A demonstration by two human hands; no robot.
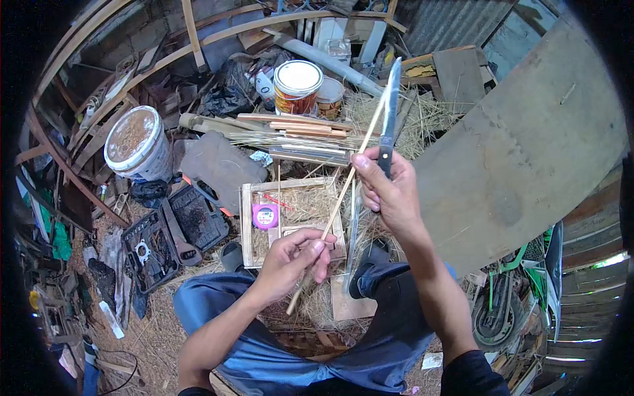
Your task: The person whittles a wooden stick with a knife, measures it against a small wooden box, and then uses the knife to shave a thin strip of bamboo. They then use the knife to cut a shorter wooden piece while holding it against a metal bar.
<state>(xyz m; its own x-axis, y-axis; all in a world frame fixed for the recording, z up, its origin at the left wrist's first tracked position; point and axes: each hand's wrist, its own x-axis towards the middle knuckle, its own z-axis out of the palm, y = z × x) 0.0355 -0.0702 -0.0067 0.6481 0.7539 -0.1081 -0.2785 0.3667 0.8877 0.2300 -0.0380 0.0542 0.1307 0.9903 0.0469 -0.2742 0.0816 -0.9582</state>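
Observation:
My right hand is closed around the black handle of a knife, whose blade points up and away from me. Against the blade lies a thin straw-coloured stick, and my right thumb rests at it too. Lower down, my left hand pinches the same stick between thumb and fingers, its lower end sticking out below. Under the hands stands a shallow wooden frame box with straw in it. A pink tape measure sits at its left side.
An open tool case with a handsaw lies left. Behind are a white bucket, a paint can and stacked wood strips. A large board leans at right, near a wheel.

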